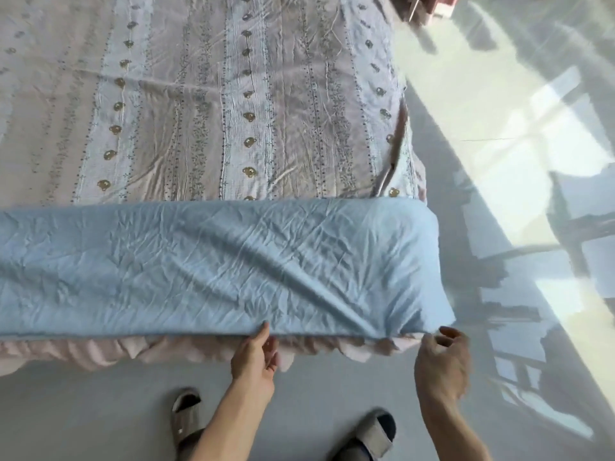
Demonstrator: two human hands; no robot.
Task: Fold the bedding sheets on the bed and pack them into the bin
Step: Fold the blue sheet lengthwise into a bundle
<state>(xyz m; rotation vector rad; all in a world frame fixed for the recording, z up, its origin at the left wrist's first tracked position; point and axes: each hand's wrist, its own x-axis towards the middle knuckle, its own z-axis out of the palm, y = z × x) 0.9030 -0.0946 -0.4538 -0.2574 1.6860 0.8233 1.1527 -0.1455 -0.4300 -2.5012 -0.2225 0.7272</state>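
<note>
A light blue sheet [213,261] lies folded in a long wrinkled band across the near end of the bed, its right corner hanging over the bed's corner. My left hand [256,356] is at the sheet's near edge, thumb tip touching the hem, fingers spread below it and holding nothing. My right hand [441,361] is blurred, just off the sheet's near right corner, with loosely curled fingers and nothing visibly in them. No bin is in view.
A lilac and white patterned bedspread [206,94] covers the bed beyond the blue sheet. A pink frill [100,351] hangs along the near bed edge. Grey glossy floor [499,194] runs to the right and in front, where my two slippered feet [186,414] stand.
</note>
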